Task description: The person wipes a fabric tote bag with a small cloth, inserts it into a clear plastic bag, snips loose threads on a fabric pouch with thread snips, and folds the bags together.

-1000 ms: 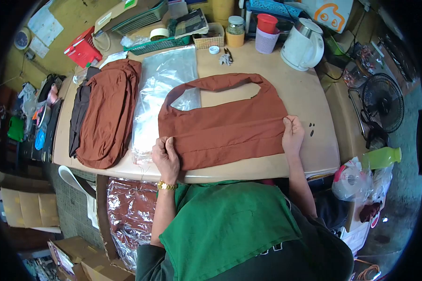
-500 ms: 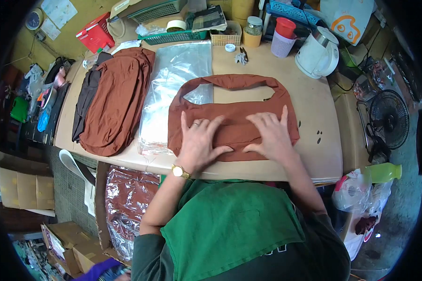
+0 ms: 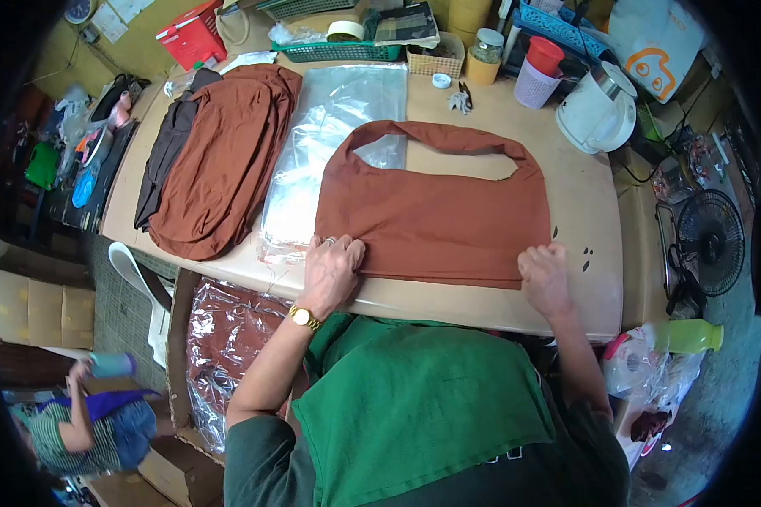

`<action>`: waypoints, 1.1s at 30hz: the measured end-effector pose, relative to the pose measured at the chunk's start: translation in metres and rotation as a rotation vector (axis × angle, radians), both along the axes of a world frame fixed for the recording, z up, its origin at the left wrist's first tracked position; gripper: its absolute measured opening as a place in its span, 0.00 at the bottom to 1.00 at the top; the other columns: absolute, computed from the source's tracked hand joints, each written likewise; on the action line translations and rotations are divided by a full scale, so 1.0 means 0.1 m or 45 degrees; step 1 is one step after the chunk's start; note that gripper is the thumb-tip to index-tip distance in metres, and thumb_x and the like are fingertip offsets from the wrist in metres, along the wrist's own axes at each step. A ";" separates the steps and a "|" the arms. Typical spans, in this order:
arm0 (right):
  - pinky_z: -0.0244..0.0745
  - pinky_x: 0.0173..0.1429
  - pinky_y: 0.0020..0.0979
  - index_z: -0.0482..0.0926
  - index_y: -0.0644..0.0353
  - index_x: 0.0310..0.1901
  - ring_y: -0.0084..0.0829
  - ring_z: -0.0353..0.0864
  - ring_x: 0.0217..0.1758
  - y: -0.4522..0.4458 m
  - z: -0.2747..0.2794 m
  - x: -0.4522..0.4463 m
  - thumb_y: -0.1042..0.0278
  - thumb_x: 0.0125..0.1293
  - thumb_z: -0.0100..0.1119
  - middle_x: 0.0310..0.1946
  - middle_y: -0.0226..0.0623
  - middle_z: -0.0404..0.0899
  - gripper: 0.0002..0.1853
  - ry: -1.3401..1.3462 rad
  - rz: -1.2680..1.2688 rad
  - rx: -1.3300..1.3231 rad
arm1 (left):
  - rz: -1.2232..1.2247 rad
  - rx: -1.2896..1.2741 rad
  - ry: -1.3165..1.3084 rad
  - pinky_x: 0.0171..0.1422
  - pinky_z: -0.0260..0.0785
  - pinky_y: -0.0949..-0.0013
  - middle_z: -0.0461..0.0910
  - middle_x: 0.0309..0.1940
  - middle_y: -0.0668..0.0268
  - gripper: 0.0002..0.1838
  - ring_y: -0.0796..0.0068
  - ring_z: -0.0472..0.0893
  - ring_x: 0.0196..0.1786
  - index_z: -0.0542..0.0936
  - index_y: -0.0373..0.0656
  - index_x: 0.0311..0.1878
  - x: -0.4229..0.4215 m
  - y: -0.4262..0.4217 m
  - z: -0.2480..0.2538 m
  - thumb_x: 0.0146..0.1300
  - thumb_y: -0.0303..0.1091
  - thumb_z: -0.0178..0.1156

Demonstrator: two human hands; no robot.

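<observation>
A rust-brown fabric bag (image 3: 440, 220) lies flat on the table, its wide strap looped at the far side. My left hand (image 3: 334, 266), with a gold watch at the wrist, has its fingers closed on the bag's near left corner. My right hand (image 3: 547, 279) is closed at the near right corner, gripping the bag's edge. Left of the bag lies a stack of clear plastic sleeves (image 3: 338, 118). Beyond that sits a pile of folded brown bags (image 3: 220, 169), with dark fabric (image 3: 167, 156) along its left side.
Baskets (image 3: 338, 52), a jar (image 3: 485, 57), cups (image 3: 539, 72) and a white kettle (image 3: 596, 110) line the table's back. A fan (image 3: 710, 241) stands at right. Below left, a carton holds plastic-wrapped brown goods (image 3: 228, 338); another person (image 3: 93, 422) is beyond it.
The hands first lay spread on the bag and have now moved apart to its near corners, closed. The bag looks smoother, its lower creases gone. Another person has come into view at lower left.
</observation>
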State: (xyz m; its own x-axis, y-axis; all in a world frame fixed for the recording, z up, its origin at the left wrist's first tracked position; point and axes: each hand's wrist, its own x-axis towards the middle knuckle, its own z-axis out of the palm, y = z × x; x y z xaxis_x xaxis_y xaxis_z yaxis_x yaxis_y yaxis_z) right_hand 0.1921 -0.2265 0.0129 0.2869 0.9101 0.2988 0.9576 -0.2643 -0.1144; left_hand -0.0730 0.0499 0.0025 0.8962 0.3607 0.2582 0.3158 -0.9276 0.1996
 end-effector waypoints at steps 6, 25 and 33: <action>0.63 0.56 0.42 0.71 0.55 0.32 0.38 0.74 0.42 0.02 0.27 -0.11 0.75 0.53 0.62 0.31 0.34 0.72 0.08 0.106 -0.095 -0.194 | 0.177 0.024 0.081 0.49 0.63 0.59 0.76 0.31 0.65 0.10 0.63 0.79 0.39 0.76 0.48 0.35 0.00 -0.06 -0.05 0.48 0.26 0.62; 0.38 0.78 0.62 0.62 0.48 0.73 0.58 0.43 0.79 0.69 -0.04 -0.59 0.50 0.59 0.67 0.77 0.49 0.50 0.42 0.140 -0.038 -0.323 | 0.145 0.141 0.173 0.53 0.63 0.61 0.79 0.35 0.66 0.05 0.68 0.78 0.46 0.82 0.47 0.33 0.08 -0.18 0.14 0.56 0.33 0.58; 0.33 0.77 0.67 0.60 0.46 0.74 0.57 0.40 0.81 0.70 0.08 -0.51 0.48 0.62 0.63 0.77 0.48 0.48 0.40 0.212 -0.056 -0.508 | 0.782 0.213 -0.055 0.50 0.66 0.54 0.78 0.46 0.60 0.12 0.61 0.78 0.48 0.79 0.46 0.40 -0.58 0.36 0.64 0.50 0.33 0.64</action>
